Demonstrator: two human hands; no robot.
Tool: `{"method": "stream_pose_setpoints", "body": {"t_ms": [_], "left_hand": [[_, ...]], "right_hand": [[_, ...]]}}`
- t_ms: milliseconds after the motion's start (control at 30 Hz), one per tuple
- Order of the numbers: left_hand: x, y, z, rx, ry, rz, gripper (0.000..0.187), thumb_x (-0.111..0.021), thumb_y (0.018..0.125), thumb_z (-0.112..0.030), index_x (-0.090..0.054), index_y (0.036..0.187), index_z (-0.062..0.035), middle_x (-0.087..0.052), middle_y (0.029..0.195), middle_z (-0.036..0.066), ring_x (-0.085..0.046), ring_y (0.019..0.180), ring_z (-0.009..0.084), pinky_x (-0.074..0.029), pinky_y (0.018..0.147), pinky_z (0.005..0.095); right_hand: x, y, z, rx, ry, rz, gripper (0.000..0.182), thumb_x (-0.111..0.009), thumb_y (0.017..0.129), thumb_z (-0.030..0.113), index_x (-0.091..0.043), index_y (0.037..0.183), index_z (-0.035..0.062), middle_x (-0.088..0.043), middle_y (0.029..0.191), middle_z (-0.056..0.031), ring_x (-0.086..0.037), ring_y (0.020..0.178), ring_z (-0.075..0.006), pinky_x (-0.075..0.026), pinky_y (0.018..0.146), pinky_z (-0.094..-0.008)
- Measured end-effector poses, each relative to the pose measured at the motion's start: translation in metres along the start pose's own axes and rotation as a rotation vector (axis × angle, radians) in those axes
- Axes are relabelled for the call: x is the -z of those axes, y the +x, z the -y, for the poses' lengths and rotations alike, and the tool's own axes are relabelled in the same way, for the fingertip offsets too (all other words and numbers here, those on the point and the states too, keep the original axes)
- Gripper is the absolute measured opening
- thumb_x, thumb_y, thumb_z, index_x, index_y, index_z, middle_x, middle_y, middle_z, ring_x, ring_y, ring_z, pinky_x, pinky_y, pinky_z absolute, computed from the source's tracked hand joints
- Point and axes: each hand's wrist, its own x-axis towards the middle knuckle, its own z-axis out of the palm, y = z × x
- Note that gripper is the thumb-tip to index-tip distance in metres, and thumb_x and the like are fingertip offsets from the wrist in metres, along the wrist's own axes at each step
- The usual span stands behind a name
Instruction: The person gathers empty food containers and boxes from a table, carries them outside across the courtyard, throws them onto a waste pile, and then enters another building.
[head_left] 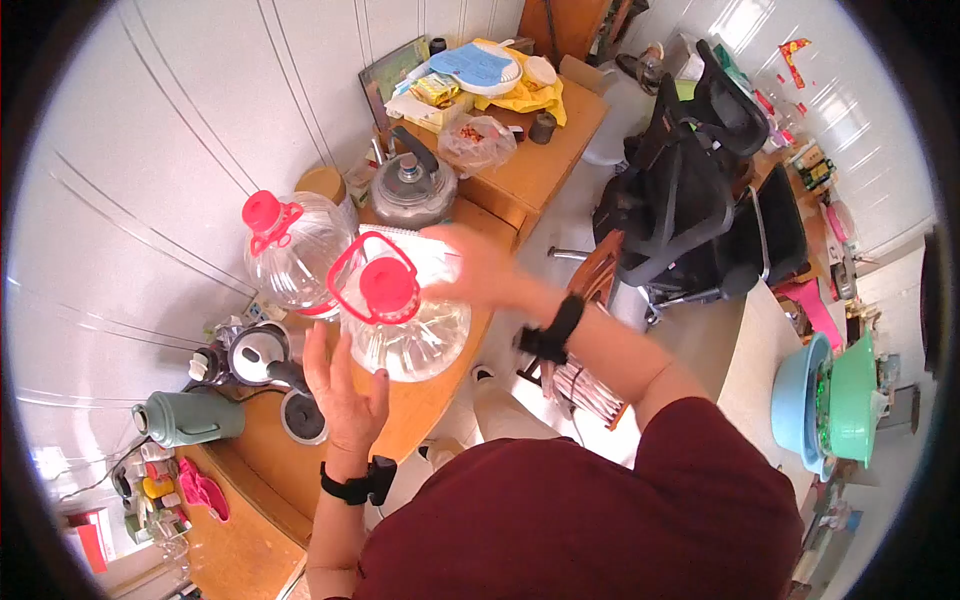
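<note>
A large clear plastic water jug (415, 345) with a red cap (388, 283) and a red loop handle stands on the wooden desk in front of me. My left hand (345, 395) is at the jug's lower left side, its fingers spread and nothing in them. On the jug's other side, my right hand (475, 270) is smeared by motion right by the cap, and its fingers do not show clearly. Behind the jug is a second clear jug (300, 250), also with a red cap and handle. White paper (430, 248) lies past the near jug.
A metal whistling kettle (412, 190) stands farther along the desk (530, 180), near a plastic bag (476, 143). To the left are an electric kettle (258, 352), its base (303, 417) and a green thermos (188, 418). Black office chairs (680, 210) and basins (850, 395) are at right.
</note>
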Motion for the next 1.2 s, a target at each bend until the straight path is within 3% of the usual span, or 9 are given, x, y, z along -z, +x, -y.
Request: {"method": "stream_pose_setpoints", "body": {"t_ms": [67,167,300,400,500,600,633,733,1200], "left_hand": [[0.006,0.018,-0.024,-0.14,0.17,0.117,0.054,-0.061,0.076,-0.035,-0.048,0.122,-0.0104,-0.027,0.139,0.02,-0.023,0.129,0.0387,-0.017,0.102,0.055],[-0.032,0.063,-0.053,-0.165,0.389,0.258,0.054,-0.062,0.075,-0.034,-0.049,0.121,-0.0099,-0.028,0.139,0.021,-0.023,0.129,0.0387,-0.016,0.102,0.0552],[-0.072,0.1,-0.066,-0.068,0.573,0.357,0.061,-0.063,0.07,-0.032,-0.046,0.124,-0.0076,-0.027,0.139,0.021,-0.023,0.129,0.0384,-0.014,0.104,0.0534],[-0.079,0.104,-0.068,-0.009,0.633,0.38,0.065,-0.065,0.067,-0.033,-0.046,0.124,-0.0078,-0.029,0.139,0.02,-0.025,0.129,0.0366,-0.013,0.104,0.0537],[-0.08,0.105,-0.067,0.01,0.69,0.401,0.066,-0.064,0.068,-0.038,-0.046,0.124,-0.0082,-0.031,0.138,0.019,-0.025,0.129,0.0361,-0.013,0.104,0.0538],[-0.081,0.107,-0.067,0.043,0.721,0.424,0.066,-0.06,0.072,-0.045,-0.046,0.124,-0.0082,-0.032,0.138,0.018,-0.025,0.129,0.0362,-0.012,0.104,0.0539],[-0.081,0.107,-0.067,0.046,0.717,0.425,0.065,-0.058,0.074,-0.048,-0.046,0.124,-0.0082,-0.032,0.137,0.018,-0.026,0.129,0.0364,-0.012,0.104,0.0541],[-0.082,0.107,-0.066,0.049,0.714,0.409,0.066,-0.055,0.076,-0.052,-0.045,0.124,-0.0083,-0.033,0.137,0.019,-0.027,0.129,0.0366,-0.012,0.103,0.0544],[-0.051,0.1,-0.078,0.04,0.409,0.246,0.084,-0.056,0.075,-0.055,-0.027,0.136,-0.0058,-0.021,0.141,0.023,-0.023,0.13,0.0396,-0.011,0.104,0.0544]], "right_hand": [[0.025,0.009,-0.007,-0.084,-0.048,0.062,0.047,-0.067,0.073,0.034,-0.056,0.107,0.0024,-0.059,0.103,-0.0136,-0.056,0.097,-0.0237,-0.044,0.084,-0.0318],[0.075,0.05,-0.129,-0.271,-0.179,0.175,0.042,-0.064,0.075,0.035,-0.058,0.101,0.0023,-0.062,0.09,-0.0109,-0.059,0.089,-0.0244,-0.046,0.081,-0.0338],[0.101,0.1,-0.236,-0.148,-0.388,0.097,0.041,-0.065,0.073,0.037,-0.06,0.097,0.0046,-0.062,0.09,-0.0144,-0.058,0.089,-0.0263,-0.046,0.079,-0.0367],[0.082,0.123,-0.282,0.111,-0.79,-0.268,0.042,-0.066,0.069,0.039,-0.061,0.096,0.0069,-0.062,0.088,-0.0175,-0.058,0.089,-0.0285,-0.045,0.079,-0.0389],[0.073,0.156,-0.307,0.068,-0.9,-0.287,0.047,-0.067,0.067,0.04,-0.061,0.099,0.0056,-0.061,0.094,-0.0197,-0.057,0.095,-0.0288,-0.044,0.082,-0.0348],[0.094,0.196,-0.296,-0.304,-0.25,0.082,0.049,-0.064,0.071,0.037,-0.06,0.102,-0.0002,-0.062,0.095,-0.0126,-0.058,0.086,-0.0255,-0.045,0.073,-0.0314],[0.097,0.205,-0.298,-0.298,-0.248,0.091,0.049,-0.064,0.071,0.037,-0.06,0.102,-0.0002,-0.062,0.095,-0.0126,-0.058,0.086,-0.0255,-0.045,0.073,-0.0314],[0.126,0.22,-0.266,-0.211,0.587,-0.076,0.02,-0.06,0.077,0.02,-0.064,0.083,0.0011,-0.053,0.069,-0.0017,-0.045,0.063,-0.01,-0.038,0.058,-0.0245],[0.24,0.169,-0.059,0.264,0.62,0.01,0.034,-0.05,0.09,0.026,-0.057,0.109,-0.0013,-0.045,0.07,0.003,-0.043,0.062,-0.0073,-0.036,0.055,-0.0219]]}}
